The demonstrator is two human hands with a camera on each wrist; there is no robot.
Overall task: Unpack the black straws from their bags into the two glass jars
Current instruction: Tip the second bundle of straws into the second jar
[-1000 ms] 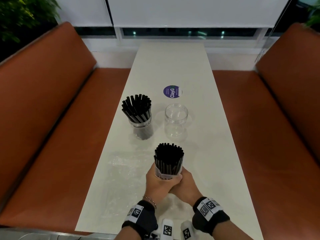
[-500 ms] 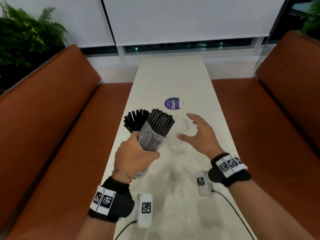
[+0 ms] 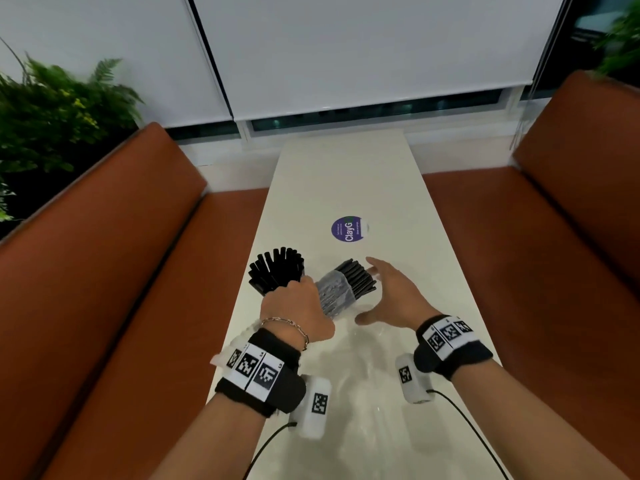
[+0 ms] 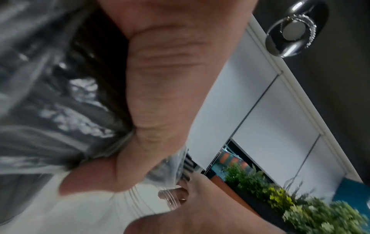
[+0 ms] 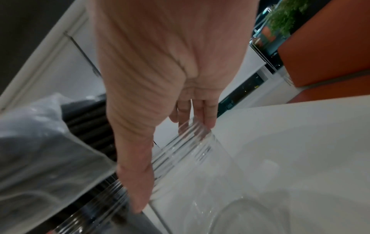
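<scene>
Two hands are up over the white table (image 3: 346,174), and both are mine. My left hand (image 3: 294,306) is wrapped around the lower part of a clear plastic bag (image 3: 334,296) of black straws (image 3: 356,277); in the left wrist view my curled fingers (image 4: 160,95) press into the crinkled plastic. I hold the bundle tilted, with its open end pointing away from me and to the right, and the straw tips stick out of the bag mouth.

My right hand (image 3: 391,296) is spread and holds nothing, its fingers straight and its thumb out toward me. It sits just beside the straw tips, at the mouth of the empty glass jar (image 5: 192,158). In the right wrist view my fingertips (image 5: 208,117) are at the far side of the ridged rim and my thumb reaches down along the near side; whether they touch the glass I cannot tell. From the head view this jar is almost wholly hidden behind my right hand and the bag.

Behind my left hand stands the other jar, hidden from the head view by that hand, with its fanned black straws (image 3: 275,270) showing above my knuckles. Farther along the table lies a round purple sticker (image 3: 347,229). More clear plastic (image 3: 363,375) lies flat on the table between my wrists. Orange-brown benches (image 3: 104,271) run along both sides.
</scene>
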